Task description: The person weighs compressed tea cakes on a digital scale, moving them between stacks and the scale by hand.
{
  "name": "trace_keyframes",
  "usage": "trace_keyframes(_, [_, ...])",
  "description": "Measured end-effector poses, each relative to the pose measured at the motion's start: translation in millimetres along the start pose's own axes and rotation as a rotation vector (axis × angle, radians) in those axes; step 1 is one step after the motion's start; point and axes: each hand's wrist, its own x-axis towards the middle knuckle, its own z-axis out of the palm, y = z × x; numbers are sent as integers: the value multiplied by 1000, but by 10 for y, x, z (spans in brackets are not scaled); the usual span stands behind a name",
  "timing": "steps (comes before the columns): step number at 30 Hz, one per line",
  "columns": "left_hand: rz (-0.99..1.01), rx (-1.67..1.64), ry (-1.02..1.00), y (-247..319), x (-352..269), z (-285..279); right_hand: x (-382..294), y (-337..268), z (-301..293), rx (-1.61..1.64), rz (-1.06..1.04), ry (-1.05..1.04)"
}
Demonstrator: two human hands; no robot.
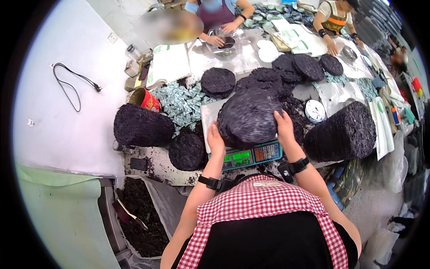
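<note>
Between both palms I grip a thick, round stack of dark dried seaweed, slightly blurred and tilted. My left hand presses its left side, and my right hand has its fingers on the right side. Below the stack is a digital weighing scale with a pale platform, a keypad and a green-lit display. The stack hides most of the platform, so I cannot tell whether it touches it. Flat seaweed discs lie just beyond, and another disc is left of the scale.
Tall seaweed stacks lie at left and right. Small greenish packets spread beside a red can. An open sack of dark flakes holds a brush. Two people work across the table.
</note>
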Motion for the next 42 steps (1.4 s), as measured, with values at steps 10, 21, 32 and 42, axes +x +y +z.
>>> trace_keyframes(10, [-45,-49,281,13,74,-1486,-472,500,-1383,-464,-128,163])
trace_keyframes(21, [180,489,-600,236,934,-145,-742,539,-1213,-515,-43,26])
trace_keyframes(32, [-145,75,-650,246,76,1133,-115,135,-724,-545,-198,169])
trace_keyframes(42, [65,159,-493,346,420,751,889,216,-52,-1202,-259,46])
